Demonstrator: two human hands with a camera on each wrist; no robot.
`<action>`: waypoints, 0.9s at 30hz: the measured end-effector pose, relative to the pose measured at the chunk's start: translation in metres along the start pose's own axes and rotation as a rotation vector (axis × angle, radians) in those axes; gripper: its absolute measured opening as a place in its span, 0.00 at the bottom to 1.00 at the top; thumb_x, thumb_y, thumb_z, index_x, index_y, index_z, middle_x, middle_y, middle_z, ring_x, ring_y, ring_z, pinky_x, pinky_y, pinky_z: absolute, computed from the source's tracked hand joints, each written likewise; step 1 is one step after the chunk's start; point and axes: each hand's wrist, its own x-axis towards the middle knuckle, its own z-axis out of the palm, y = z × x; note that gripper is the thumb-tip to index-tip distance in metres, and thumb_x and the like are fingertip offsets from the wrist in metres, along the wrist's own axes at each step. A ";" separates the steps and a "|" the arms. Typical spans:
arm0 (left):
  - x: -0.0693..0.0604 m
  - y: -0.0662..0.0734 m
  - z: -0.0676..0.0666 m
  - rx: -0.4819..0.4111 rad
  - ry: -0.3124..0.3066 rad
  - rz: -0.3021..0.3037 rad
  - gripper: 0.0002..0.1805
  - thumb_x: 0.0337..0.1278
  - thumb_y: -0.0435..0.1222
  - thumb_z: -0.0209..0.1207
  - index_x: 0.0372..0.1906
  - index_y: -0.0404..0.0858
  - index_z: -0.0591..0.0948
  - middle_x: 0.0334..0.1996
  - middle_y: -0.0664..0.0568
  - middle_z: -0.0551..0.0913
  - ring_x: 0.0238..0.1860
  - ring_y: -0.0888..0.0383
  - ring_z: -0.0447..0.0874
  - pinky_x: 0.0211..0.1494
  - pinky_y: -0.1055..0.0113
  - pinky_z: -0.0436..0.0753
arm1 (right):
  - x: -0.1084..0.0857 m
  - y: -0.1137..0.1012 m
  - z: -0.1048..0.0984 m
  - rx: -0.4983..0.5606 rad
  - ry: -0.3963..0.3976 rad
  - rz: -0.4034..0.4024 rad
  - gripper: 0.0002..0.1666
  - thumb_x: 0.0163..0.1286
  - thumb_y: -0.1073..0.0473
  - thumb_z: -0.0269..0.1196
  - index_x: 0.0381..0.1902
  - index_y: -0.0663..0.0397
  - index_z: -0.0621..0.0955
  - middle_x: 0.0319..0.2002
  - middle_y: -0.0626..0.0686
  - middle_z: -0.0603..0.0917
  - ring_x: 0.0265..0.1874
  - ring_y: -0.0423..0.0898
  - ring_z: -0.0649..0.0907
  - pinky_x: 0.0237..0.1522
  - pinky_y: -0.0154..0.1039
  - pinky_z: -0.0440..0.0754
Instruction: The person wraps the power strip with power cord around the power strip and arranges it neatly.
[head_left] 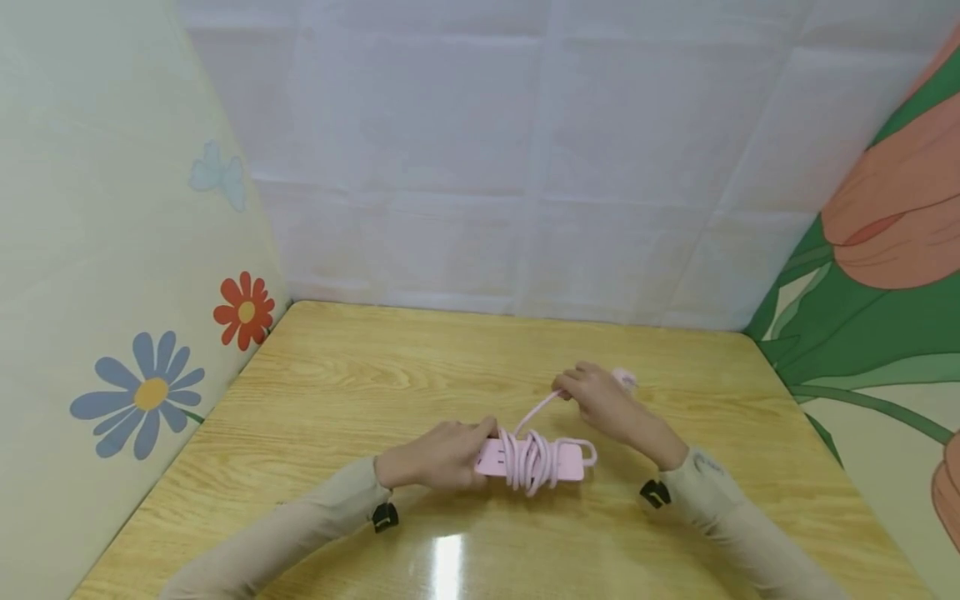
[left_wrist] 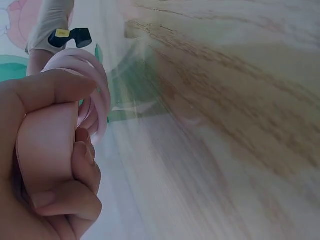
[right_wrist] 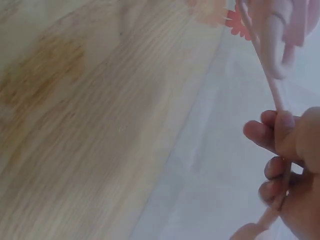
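A pink power strip (head_left: 572,462) is held above the table, its pink cord (head_left: 534,467) wound several times round its middle. My left hand (head_left: 450,456) grips the strip's left end; in the left wrist view the thumb and curled fingers wrap its end (left_wrist: 47,147). My right hand (head_left: 600,402) pinches the free stretch of cord, up and to the right of the strip. That stretch (right_wrist: 270,80) runs taut from the coils to the fingers in the right wrist view. The plug (head_left: 625,379) hangs past the right hand, partly hidden behind it in the head view.
A wood-grain table (head_left: 360,375) lies under both hands. A white cloth backdrop (head_left: 420,167) stands at its far edge. Flower-patterned panels flank it, the left panel (head_left: 97,250) pale and the right one (head_left: 885,367) with large tulips.
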 end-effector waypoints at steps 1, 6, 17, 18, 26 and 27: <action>0.000 0.000 0.000 -0.009 0.005 -0.008 0.25 0.48 0.37 0.69 0.50 0.42 0.70 0.31 0.62 0.75 0.23 0.68 0.71 0.24 0.76 0.74 | 0.000 0.000 -0.001 -0.026 0.013 -0.003 0.08 0.58 0.73 0.69 0.34 0.58 0.82 0.29 0.52 0.84 0.25 0.47 0.77 0.29 0.40 0.78; 0.000 -0.001 -0.003 -0.037 0.030 -0.021 0.24 0.51 0.41 0.68 0.49 0.42 0.70 0.26 0.63 0.73 0.21 0.67 0.70 0.21 0.74 0.74 | 0.002 -0.003 -0.004 -0.109 0.084 0.006 0.07 0.59 0.64 0.71 0.32 0.56 0.82 0.25 0.50 0.81 0.20 0.45 0.76 0.22 0.37 0.77; 0.002 -0.004 0.005 0.036 0.104 -0.060 0.22 0.52 0.44 0.67 0.49 0.43 0.73 0.25 0.64 0.72 0.21 0.68 0.70 0.22 0.73 0.72 | 0.007 -0.022 -0.013 -0.111 0.023 0.020 0.09 0.60 0.67 0.70 0.38 0.59 0.82 0.32 0.52 0.83 0.29 0.49 0.79 0.31 0.42 0.75; 0.003 -0.004 0.005 0.050 0.112 -0.071 0.22 0.52 0.44 0.68 0.49 0.43 0.73 0.24 0.64 0.71 0.21 0.68 0.69 0.22 0.73 0.72 | 0.008 -0.024 -0.014 -0.109 0.012 0.022 0.09 0.61 0.68 0.69 0.39 0.59 0.82 0.33 0.52 0.83 0.30 0.49 0.79 0.32 0.42 0.74; 0.002 -0.005 0.004 0.021 0.143 -0.155 0.22 0.49 0.42 0.68 0.48 0.43 0.74 0.23 0.63 0.72 0.20 0.67 0.69 0.21 0.72 0.72 | 0.010 -0.037 -0.019 -0.068 -0.040 0.015 0.17 0.57 0.77 0.63 0.46 0.63 0.81 0.38 0.55 0.83 0.37 0.52 0.80 0.40 0.46 0.78; 0.002 -0.005 0.003 0.013 0.150 -0.163 0.22 0.48 0.42 0.68 0.48 0.43 0.74 0.23 0.63 0.72 0.20 0.67 0.70 0.21 0.72 0.72 | 0.010 -0.038 -0.020 -0.052 -0.045 0.018 0.20 0.55 0.79 0.62 0.46 0.63 0.81 0.38 0.55 0.83 0.38 0.52 0.80 0.42 0.47 0.79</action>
